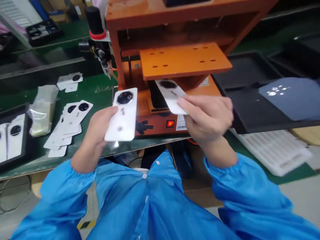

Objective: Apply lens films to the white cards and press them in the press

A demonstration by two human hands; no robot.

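My left hand (98, 125) grips a white phone back cover (121, 123) by its left edge, in front of the orange press (156, 121). The cover has a round black camera ring near its top. Between the thumb and fingers of my right hand (208, 115) is a second white phone back cover (171, 95), pinched at its lower end. Its far end reaches under the raised orange plate (185, 61) of the press, over a black bed (157, 96). Whether that cover touches the bed I cannot tell.
Several white covers (72, 121) lie stacked on the green bench at left, beside a plastic-wrapped bundle (45, 106) and a black tray (26, 143). A black tray (250, 113) with blue-grey sheets (292, 96) sits at right, above a white ribbed tray (277, 150). A red switch (170, 124) glows.
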